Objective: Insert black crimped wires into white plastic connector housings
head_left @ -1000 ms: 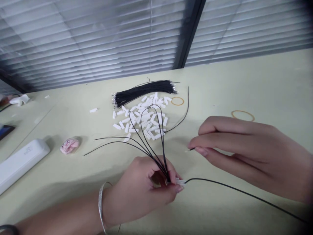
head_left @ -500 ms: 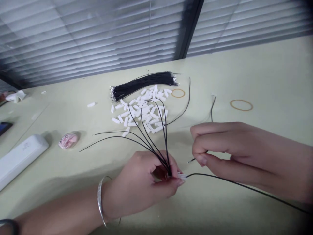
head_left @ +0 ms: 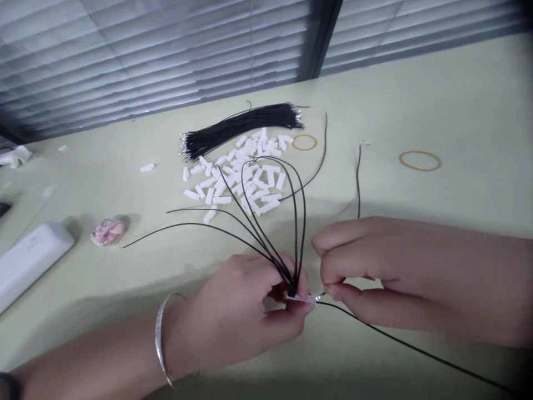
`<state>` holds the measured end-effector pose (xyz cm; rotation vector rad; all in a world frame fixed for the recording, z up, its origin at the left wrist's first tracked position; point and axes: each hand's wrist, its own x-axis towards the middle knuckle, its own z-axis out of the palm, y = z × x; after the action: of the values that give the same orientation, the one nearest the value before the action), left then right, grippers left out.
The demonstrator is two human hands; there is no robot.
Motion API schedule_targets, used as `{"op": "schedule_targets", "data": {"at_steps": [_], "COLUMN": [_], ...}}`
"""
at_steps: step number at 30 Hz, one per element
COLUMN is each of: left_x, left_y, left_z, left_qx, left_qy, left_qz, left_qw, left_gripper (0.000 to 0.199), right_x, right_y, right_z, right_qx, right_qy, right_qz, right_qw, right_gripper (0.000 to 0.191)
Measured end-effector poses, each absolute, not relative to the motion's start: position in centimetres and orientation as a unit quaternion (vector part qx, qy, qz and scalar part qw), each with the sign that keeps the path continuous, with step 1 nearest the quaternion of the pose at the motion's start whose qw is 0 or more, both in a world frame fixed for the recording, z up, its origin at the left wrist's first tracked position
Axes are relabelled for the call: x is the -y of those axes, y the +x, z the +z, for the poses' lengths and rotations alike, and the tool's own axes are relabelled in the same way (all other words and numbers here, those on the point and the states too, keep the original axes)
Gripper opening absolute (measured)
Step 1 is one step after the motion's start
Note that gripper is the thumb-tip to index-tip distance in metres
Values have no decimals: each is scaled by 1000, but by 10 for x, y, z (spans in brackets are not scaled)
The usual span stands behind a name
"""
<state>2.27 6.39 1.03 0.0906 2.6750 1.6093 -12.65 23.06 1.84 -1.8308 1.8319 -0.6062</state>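
White plastic connector housing (head_left: 297,298) sits pinched in the left hand (head_left: 233,300), gripped closed between thumb and fingertips, with black wires (head_left: 258,228) entering it and fanning out in long loops toward eleven and nine o'clock. The right hand (head_left: 375,266) comes in from three o'clock, thumb and forefinger closed on a thin single wire (head_left: 358,189) right beside the housing's end, where a tiny bright metal tip (head_left: 318,298) shows. That wire rises behind the hand toward twelve o'clock. Another black lead (head_left: 416,347) leaves the housing toward four o'clock and runs off the lower right. A silver bangle (head_left: 162,339) circles the left wrist.

Farther out, at twelve o'clock, a heap of loose white housings (head_left: 233,178) lies against a tight sheaf of black crimped wires (head_left: 237,129). A tan rubber band (head_left: 303,143) lies just beside the sheaf's end, and a second one (head_left: 420,160) sits well off at two o'clock. At nine o'clock lie a pink wrapped lump (head_left: 107,231) and a long white plastic case (head_left: 29,258), with crumpled white tissue (head_left: 12,156) by the far edge. The pale green tabletop (head_left: 458,111) runs up to a window with slatted grey blinds (head_left: 145,44), split by a dark vertical frame (head_left: 322,33).
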Motion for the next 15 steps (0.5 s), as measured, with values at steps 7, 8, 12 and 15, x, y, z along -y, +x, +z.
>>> {"op": "schedule_targets", "data": {"at_steps": [7,8,12,15], "left_x": [-64,-64,-64,-64], "left_y": [22,22,22,22], "left_z": [13,13,13,13], "left_qx": [-864,-865,-867,-868], "left_qy": [48,48,57,62], "left_qz": [501,500,494,492], "left_qw": [5,3,-9,-16], "left_gripper": [12,12,12,13], "right_x": [-228,-228,-228,-227], "right_y": [-126,-125,-125,-125], "right_z": [16,17,19,19], "right_qx": [-669,-669,-671,-672], "right_qy": [-659,-657,-649,-646], "right_qz": [-211,-210,-194,-205], "right_qw": [272,277,302,299], "right_gripper": [28,28,28,27]}}
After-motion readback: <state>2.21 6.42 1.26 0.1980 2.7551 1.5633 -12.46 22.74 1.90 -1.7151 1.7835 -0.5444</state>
